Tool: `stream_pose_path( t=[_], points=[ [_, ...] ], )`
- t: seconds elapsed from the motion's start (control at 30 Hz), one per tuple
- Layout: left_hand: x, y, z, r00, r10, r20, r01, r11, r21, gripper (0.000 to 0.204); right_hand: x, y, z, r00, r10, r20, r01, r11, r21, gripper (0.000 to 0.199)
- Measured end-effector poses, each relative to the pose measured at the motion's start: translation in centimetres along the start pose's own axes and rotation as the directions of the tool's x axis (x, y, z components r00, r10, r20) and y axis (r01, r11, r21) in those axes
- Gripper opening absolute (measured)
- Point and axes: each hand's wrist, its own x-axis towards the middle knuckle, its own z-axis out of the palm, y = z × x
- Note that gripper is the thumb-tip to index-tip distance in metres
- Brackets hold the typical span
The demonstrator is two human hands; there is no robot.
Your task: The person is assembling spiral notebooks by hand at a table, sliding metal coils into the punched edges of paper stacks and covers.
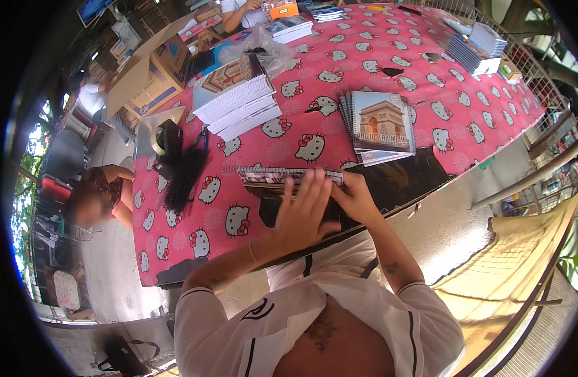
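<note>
A spiral notebook [258,176] stands tilted on its edge near the front of the table, its coil side up. My right hand [358,200] is closed on its right end. Against its near side lies my left hand [304,210], with fingers stretched out and the thumb apart. Just beyond my right hand is a small pile of spiral notebooks [383,119] with an arch on the cover. To the left lie black plastic binding coils [186,182], beside a black tape dispenser [168,143]. The notebook's lower edge is hidden behind my hands.
A pink patterned cloth [326,56] covers the table, with a black sheet [414,182] at its front edge. Farther back stand stacked notebooks [238,103], a cardboard box [157,78] and more books [474,53]. One person [91,198] is at the left edge, another [238,14] at the far end.
</note>
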Motion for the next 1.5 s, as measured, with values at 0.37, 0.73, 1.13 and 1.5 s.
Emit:
stream_pose_path(
  t=[0.37, 0.73, 1.13, 1.5],
  points=[
    [5.0, -2.1, -3.5, 0.98, -0.125, -0.155, 0.098, 0.98, -0.173, 0.049, 0.4, -1.4, -1.3, 0.999, -0.012, 0.038, 0.017, 0.99, -0.137, 0.023],
    [5.6, -2.6, -3.0, 0.947, -0.138, -0.291, 0.03, 0.937, -0.348, 0.013, 3.7, -3.8, -6.6, 0.963, 0.064, 0.26, -0.035, 0.993, -0.116, 0.011],
    [5.6, -3.5, -10.4, 0.856, -0.472, -0.21, 0.259, 0.744, -0.616, 0.027, -1.0, -9.6, 0.2, 0.844, -0.478, -0.243, 0.342, 0.829, -0.442, 0.059],
    [9.3, -22.3, -7.5, 0.863, -0.254, -0.436, 0.26, 0.965, -0.048, 0.029, 4.3, -5.2, -14.7, 0.867, 0.173, -0.468, -0.063, 0.968, 0.243, 0.043]
  ],
)
